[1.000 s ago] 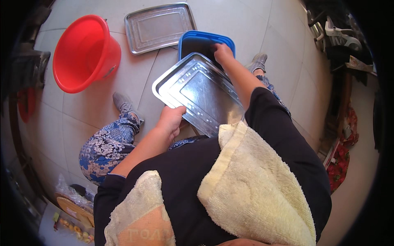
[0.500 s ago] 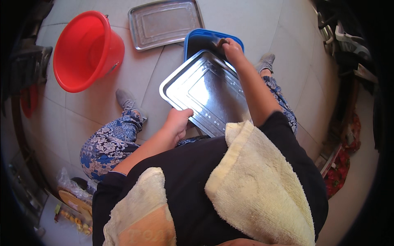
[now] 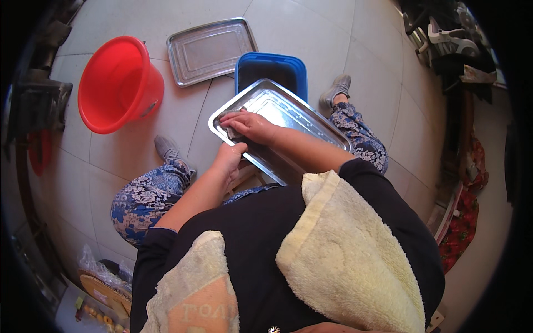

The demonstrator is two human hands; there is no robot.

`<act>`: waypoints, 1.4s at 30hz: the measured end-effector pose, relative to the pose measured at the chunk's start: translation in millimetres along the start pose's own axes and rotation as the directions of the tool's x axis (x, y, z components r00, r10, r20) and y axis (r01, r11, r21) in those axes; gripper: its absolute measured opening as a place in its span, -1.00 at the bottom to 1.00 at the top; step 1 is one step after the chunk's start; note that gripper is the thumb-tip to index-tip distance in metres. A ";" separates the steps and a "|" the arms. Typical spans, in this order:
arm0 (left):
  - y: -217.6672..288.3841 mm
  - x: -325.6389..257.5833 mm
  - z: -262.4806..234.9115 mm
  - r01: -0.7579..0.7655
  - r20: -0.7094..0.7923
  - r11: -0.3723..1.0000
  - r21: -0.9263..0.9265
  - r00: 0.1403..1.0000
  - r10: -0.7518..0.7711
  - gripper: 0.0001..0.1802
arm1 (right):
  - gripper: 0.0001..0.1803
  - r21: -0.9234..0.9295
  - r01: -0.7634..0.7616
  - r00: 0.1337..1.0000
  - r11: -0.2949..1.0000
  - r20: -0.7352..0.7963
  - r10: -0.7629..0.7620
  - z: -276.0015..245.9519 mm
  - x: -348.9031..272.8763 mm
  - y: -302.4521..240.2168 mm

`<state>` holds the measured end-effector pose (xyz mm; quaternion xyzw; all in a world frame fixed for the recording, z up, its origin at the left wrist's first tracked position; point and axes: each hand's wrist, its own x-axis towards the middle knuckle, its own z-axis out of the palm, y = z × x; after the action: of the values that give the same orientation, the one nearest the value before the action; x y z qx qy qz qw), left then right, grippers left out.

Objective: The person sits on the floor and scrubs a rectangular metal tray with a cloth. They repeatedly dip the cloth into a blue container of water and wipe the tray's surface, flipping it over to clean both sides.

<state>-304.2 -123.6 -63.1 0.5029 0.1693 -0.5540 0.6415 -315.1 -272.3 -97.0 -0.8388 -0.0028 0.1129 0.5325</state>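
A shiny rectangular metal tray (image 3: 291, 115) lies tilted across my lap, its far corner in front of the blue tub (image 3: 303, 77). My left hand (image 3: 226, 162) is closed on the tray's near left rim, thumb on top. Pressed against the tray's left corner is a crumpled greyish cloth (image 3: 229, 117), with my right hand (image 3: 254, 127) over it, fingers bent around it. The blue tub holds dark liquid and stands on the floor just beyond the tray.
A second, duller metal tray (image 3: 212, 51) lies on the tiled floor behind the tub. To the left stands a large red bucket (image 3: 114, 83). My feet are on either side. Pale towels (image 3: 350, 238) hang over my chest. Dark furniture lines both sides.
My right hand has come from the blue tub to the tray's left corner with the cloth. My left hand still holds the rim. The view has shifted slightly.
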 end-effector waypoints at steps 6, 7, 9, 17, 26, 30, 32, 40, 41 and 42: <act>4.1 -4.0 7.0 -0.010 -0.062 1.000 -0.007 0.998 0.010 -0.57 | -0.72 -0.256 -0.132 0.960 0.958 -0.272 0.059 -36.4 -7.1 99.1; 3.0 -4.0 6.8 -0.005 -0.054 1.000 -0.017 0.999 0.004 -0.57 | -0.70 -0.304 -0.182 0.950 0.935 -0.299 0.088 -46.8 -8.1 122.8; 0.2 -2.6 4.5 0.001 -0.047 0.999 -0.045 0.999 -0.003 -0.58 | -0.67 -0.350 -0.226 0.937 0.909 -0.332 0.105 -54.5 -0.6 108.7; -0.4 1.0 -3.1 0.026 0.027 0.999 -0.037 0.999 -0.026 -0.56 | -0.53 -0.093 0.140 0.977 0.986 -0.150 -0.153 18.2 -6.0 -0.5; -1.3 0.2 -1.5 0.035 -0.003 0.998 -0.049 0.999 -0.035 -0.55 | -0.55 -0.289 0.004 0.973 0.957 -0.218 -0.070 -15.2 15.4 52.2; -1.5 0.8 -3.2 0.058 -0.013 0.997 -0.042 0.998 -0.059 -0.55 | -0.58 -0.315 -0.084 0.966 0.945 -0.259 0.000 -10.5 11.6 53.0; -1.1 0.5 -1.8 0.040 0.000 0.998 -0.052 0.999 -0.040 -0.55 | -0.59 -0.348 -0.208 0.933 0.914 -0.351 0.078 -8.1 9.7 59.1; -3.0 5.9 -7.0 0.088 0.039 0.996 -0.018 0.995 -0.087 -0.61 | -0.53 -0.029 0.105 0.994 0.994 0.030 -0.104 9.1 5.3 -12.8; -2.5 5.8 -8.6 0.087 0.061 0.996 -0.012 0.994 -0.086 -0.61 | -0.53 0.059 0.018 0.992 0.998 0.124 -0.025 2.2 1.9 -23.8; 0.3 3.0 -8.1 0.082 0.074 0.996 0.019 0.994 -0.083 -0.62 | -0.53 0.151 -0.098 0.979 0.984 0.195 0.067 -3.0 -2.1 -31.8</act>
<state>-300.2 -118.6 -68.8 0.4796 0.1612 -0.5997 0.6200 -312.9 -261.4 -67.0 -0.7782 -0.0092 0.2138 0.5904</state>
